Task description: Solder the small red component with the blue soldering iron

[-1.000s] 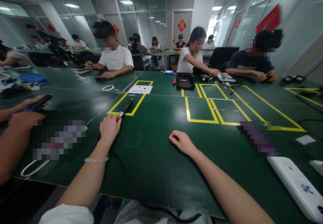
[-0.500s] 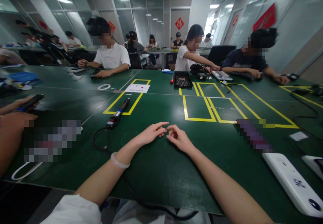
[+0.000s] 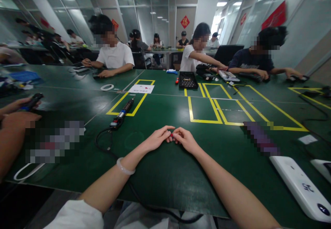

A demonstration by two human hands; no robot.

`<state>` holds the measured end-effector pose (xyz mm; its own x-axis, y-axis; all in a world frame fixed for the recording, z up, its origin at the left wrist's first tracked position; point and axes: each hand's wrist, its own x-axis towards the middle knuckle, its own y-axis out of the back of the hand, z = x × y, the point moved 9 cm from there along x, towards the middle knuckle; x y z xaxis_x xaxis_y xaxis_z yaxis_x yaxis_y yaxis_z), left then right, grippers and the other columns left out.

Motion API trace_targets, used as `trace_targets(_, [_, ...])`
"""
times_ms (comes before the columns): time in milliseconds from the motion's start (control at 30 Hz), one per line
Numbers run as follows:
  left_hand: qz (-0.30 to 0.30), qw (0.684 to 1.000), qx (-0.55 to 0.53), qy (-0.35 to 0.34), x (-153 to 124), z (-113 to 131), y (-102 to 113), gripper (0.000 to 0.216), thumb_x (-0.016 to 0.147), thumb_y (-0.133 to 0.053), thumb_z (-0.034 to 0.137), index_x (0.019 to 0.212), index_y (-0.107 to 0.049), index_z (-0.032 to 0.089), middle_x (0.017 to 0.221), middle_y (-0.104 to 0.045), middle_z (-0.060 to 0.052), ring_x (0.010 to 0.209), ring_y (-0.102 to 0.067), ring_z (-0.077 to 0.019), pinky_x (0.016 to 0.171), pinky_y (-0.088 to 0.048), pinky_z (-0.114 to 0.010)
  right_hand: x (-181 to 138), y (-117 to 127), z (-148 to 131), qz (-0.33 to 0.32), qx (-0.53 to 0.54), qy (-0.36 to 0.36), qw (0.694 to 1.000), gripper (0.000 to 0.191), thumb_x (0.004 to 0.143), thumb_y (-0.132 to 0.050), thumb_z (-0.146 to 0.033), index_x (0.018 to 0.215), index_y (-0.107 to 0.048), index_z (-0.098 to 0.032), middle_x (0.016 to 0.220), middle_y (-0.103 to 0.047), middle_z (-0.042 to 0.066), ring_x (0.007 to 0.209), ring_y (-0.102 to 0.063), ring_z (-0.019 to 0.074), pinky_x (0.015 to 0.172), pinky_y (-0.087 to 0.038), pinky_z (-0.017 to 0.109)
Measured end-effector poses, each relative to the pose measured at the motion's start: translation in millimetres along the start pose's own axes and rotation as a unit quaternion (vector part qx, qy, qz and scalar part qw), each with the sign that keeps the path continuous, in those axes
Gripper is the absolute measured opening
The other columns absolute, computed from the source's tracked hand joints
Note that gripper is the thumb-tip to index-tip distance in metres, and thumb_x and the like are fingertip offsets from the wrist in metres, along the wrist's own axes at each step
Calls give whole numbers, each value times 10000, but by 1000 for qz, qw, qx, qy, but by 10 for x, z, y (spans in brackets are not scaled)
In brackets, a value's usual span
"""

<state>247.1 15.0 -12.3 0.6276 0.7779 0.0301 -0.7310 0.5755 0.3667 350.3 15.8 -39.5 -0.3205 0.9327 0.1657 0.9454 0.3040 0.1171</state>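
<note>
Red bit point(image 3: 171, 135): apparently caught between the curled, nearly closed fingers of left hand point(image 3: 158, 139) and right hand point(image 3: 184, 140), just above the table point(image 3: 170, 184). Cannot tell which hand bears it. Could slip and roll away if pinched unevenly, being so tiny. Could also drag the tool point(image 3: 122, 113) by snagging its cable point(image 3: 102, 131) under left forearm point(image 3: 103, 186).
</note>
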Motion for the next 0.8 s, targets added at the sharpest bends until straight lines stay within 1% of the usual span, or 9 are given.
trace_targets(133, [27,993,105,-47,-39,170,16,320,904,-496,364,1171,-536,192,964,-662,-36,889,-614,-157,828,-456,-285,33,58,86,19,51,-34,998,366,836,-564,-527,830,-553,-162,637,-612,-7,502,-542,93,446,-381,196])
trace_targets(200, [43,987,144,-64,-47,216,26,242,901,-503,341,1088,-563,199,966,-671,-26,905,-621,-157,844,-452,-281,36,49,83,17,70,-39,997,392,835,-555,-551,795,-554,-161,610,-613,-5,487,-539,89,439,-375,193])
trace_targets(267, [53,983,163,-65,-46,217,37,207,904,-498,334,1048,-568,202,940,-680,-15,898,-629,-156,839,-454,-276,34,35,78,16,88,-42,995,400,831,-562,-557,780,-557,-160,601,-617,-3,479,-539,86,434,-369,192])
trace_targets(400, [61,978,193,-52,-45,183,55,231,911,-489,378,1051,-564,209,938,-691,-17,898,-641,-165,819,-463,-271,31,7,99,7,103,-48,993,385,799,-620,-540,808,-572,-158,621,-633,0,488,-553,90,438,-372,193])
trace_targets(500, [62,967,242,-57,-50,184,55,259,925,-459,418,1021,-586,214,953,-688,-22,894,-638,-169,806,-459,-270,33,-3,117,-2,93,-45,995,390,830,-577,-546,791,-571,-158,605,-628,1,479,-550,92,436,-369,198])
trace_targets(600, [69,955,281,-63,-56,183,74,271,937,-434,422,1013,-597,220,954,-685,-18,893,-631,-169,798,-450,-268,34,12,119,5,95,-39,995,376,852,-546,-540,805,-548,-166,600,-619,-7,463,-539,90,425,-359,197])
trace_targets(667, [76,952,291,-59,-61,170,97,275,941,-425,419,1026,-597,222,958,-685,-17,899,-630,-169,797,-449,-267,32,28,112,15,105,-34,994,344,834,-582,-515,872,-531,-177,627,-617,-20,466,-538,89,420,-353,193])
trace_targets(733, [77,951,294,-52,-66,157,110,280,942,-420,419,1033,-597,221,961,-687,-19,901,-632,-170,793,-449,-265,29,28,100,19,109,-28,993,348,788,-655,-473,931,-515,-188,668,-608,-32,480,-536,85,419,-343,185])
trace_targets(800, [70,951,297,-46,-67,152,105,287,942,-417,425,1032,-598,220,969,-688,-20,898,-633,-171,784,-449,-264,27,15,84,14,103,-20,994,359,748,-704,-438,927,-515,-191,694,-590,-38,497,-530,77,429,-343,181])
